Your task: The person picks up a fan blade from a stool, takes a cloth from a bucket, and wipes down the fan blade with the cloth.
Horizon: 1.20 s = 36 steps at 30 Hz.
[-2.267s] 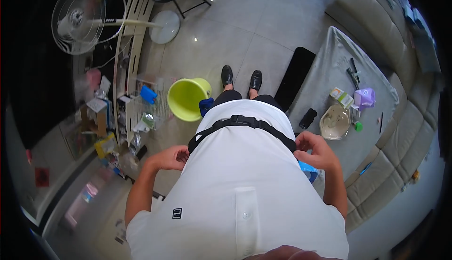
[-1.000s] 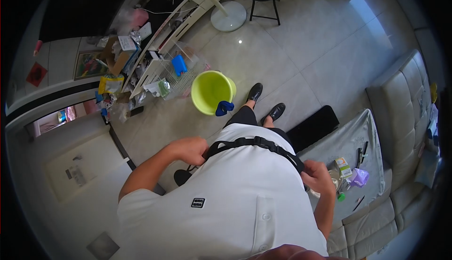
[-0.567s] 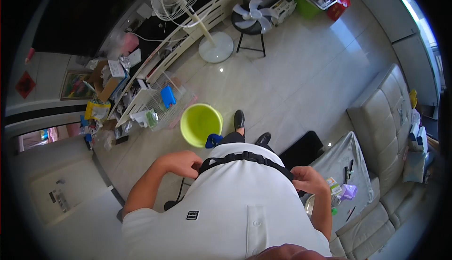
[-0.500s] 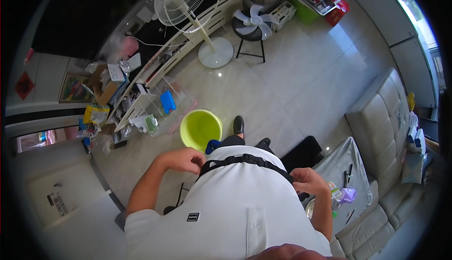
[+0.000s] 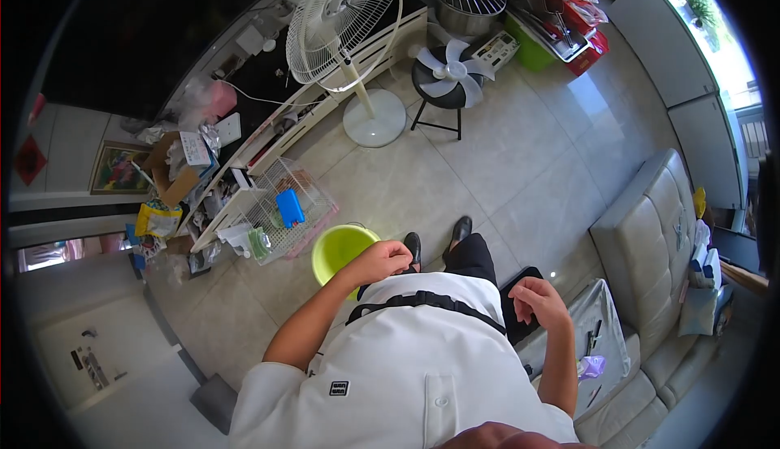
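My left hand [image 5: 382,262] hovers in front of the waist, over the right rim of a yellow-green bucket [image 5: 337,250]. Its fingers are curled in, and nothing shows in them. On the other side, my right hand [image 5: 536,299] hangs in the air with bent fingers and the thumb apart, holding nothing visible. Beneath it is a black flat-topped object [image 5: 522,277]. A black belt with a buckle [image 5: 422,298] runs around the white shirt [image 5: 390,360], and neither hand touches it. Black shoes [image 5: 461,228] stand on the tiles.
A white standing fan [image 5: 374,116] is ahead, beside a black stool [image 5: 439,91] bearing loose fan blades [image 5: 455,69]. A wire cage [image 5: 301,205] with a blue box [image 5: 289,208] lies left of the bucket. At right are a cloth-covered table [image 5: 605,319] and a sofa [image 5: 642,229].
Both hands have come away from the belt. My left hand moved forward and right, over the bucket's edge; my right hand lifted slightly forward. One foot stepped forward.
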{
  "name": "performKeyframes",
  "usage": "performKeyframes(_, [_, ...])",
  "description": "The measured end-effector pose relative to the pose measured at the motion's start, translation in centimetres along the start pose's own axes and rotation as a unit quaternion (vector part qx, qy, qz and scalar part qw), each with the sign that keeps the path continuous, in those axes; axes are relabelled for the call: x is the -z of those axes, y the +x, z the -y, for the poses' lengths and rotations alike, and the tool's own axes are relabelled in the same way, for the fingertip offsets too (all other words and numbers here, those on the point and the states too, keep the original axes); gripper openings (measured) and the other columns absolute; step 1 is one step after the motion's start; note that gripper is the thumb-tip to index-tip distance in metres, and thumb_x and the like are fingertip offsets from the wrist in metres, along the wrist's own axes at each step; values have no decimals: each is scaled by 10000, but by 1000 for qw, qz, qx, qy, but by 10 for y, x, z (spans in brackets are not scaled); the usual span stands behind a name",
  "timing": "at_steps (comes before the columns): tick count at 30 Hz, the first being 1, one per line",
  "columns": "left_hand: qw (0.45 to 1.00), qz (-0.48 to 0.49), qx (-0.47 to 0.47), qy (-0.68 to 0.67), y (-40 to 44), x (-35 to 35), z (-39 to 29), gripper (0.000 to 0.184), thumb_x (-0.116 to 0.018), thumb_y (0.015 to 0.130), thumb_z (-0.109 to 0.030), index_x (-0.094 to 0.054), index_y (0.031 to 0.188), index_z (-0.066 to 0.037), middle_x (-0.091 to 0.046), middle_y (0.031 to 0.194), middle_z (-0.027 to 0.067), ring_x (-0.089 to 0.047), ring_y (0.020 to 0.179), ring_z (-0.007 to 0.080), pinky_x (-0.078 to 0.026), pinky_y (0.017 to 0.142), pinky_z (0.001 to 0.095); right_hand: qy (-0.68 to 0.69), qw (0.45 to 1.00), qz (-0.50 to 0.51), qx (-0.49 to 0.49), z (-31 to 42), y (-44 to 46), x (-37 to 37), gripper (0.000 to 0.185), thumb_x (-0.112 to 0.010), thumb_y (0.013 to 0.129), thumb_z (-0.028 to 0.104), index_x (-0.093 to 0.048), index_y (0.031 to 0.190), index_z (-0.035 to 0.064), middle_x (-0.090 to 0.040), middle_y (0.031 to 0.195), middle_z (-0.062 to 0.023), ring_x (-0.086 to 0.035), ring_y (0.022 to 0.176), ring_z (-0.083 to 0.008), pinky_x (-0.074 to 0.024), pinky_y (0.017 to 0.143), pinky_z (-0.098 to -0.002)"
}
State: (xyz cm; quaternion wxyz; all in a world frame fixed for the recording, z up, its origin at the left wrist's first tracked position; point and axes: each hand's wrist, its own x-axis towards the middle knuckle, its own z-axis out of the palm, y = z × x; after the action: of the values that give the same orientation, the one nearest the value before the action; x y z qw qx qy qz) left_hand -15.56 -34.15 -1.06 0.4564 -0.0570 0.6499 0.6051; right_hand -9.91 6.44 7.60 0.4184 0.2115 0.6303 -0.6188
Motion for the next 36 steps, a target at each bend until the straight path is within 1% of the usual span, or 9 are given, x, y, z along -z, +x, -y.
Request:
performKeyframes(8, [998, -56, 1, -13, 78, 5, -39, 224, -652, 972, -182, -676, 1100, 0, -689, 932, 32, -629, 818, 95, -523, 755, 262, -67, 996, 4, -57, 73, 121, 46, 255, -606, 954, 237, -672, 917, -6, -642, 688, -58, -597, 556, -133, -441, 488, -271])
performKeyframes(10, [992, -125, 3, -12, 99, 5, -49, 222, -652, 966, -191, -693, 1063, 4, -697, 869, 30, -635, 770, 115, -527, 744, 276, -69, 995, 32, -57, 85, 169, 69, 250, -607, 955, 234, -668, 920, -6, -644, 693, -62, -597, 551, -135, -438, 482, -272])
performKeyframes(12, [986, -161, 29, -10, 114, 4, -70, 226, -654, 965, -192, -695, 1077, -1, -699, 872, 29, -637, 765, 115, -529, 733, 278, -56, 996, 60, -46, 95, 220, 97, 246, -600, 961, 224, -663, 933, -12, -647, 699, -68, -601, 535, -143, -445, 461, -282])
performKeyframes(15, [978, -197, 63, 6, 136, 1, -94, 236, -660, 966, -198, -697, 1099, -8, -701, 874, 27, -639, 760, 116, -533, 712, 281, -82, 994, 11, -66, 109, 279, 137, 254, -596, 963, 226, -655, 953, -21, -653, 707, -74, -614, 524, -152, -458, 434, -295])
performKeyframes(17, [974, -216, 66, 8, 153, 1, -105, 241, -664, 966, -203, -696, 1108, -10, -700, 873, 26, -638, 761, 116, -534, 702, 281, -107, 993, -26, -49, 124, 309, 165, 261, -595, 961, 233, -650, 976, -23, -659, 719, -77, -631, 532, -157, -480, 425, -303])
performKeyframes(19, [970, -223, 91, -44, 165, -1, -115, 258, -657, 989, -220, -689, 1141, -14, -690, 962, 39, -653, 828, 107, -543, 703, 266, -137, 989, -37, -47, 139, 329, 187, 267, -595, 958, 238, -649, 985, -22, -661, 722, -79, -638, 540, -158, -492, 433, -307])
performKeyframes(26, [962, -244, 88, -91, 195, -3, -125, 267, -648, 1000, -226, -687, 1155, -11, -688, 957, 40, -642, 823, 109, -537, 748, 271, -250, 965, -55, -63, 190, 373, 226, 279, -591, 942, 243, -661, 987, -23, -686, 743, -92, -670, 570, -168, -542, 475, -324])
performKeyframes(28, [960, -252, 84, -92, 200, -2, -124, 244, -648, 1000, -208, -679, 1089, 17, -694, 904, 26, -624, 809, 94, -518, 748, 263, -257, 962, -57, -68, 200, 381, 224, 275, -590, 936, 238, -667, 983, -22, -692, 748, -96, -676, 577, -169, -548, 480, -322])
performKeyframes(36, [961, -258, 36, -92, 244, 41, -101, 270, -643, 999, -233, -687, 1049, 29, -703, 851, 40, -634, 769, 97, -508, 712, 271, -281, 951, -57, -116, 207, 396, 196, 271, -589, 917, 222, -684, 963, -28, -702, 741, -96, -680, 576, -173, -568, 502, -323])
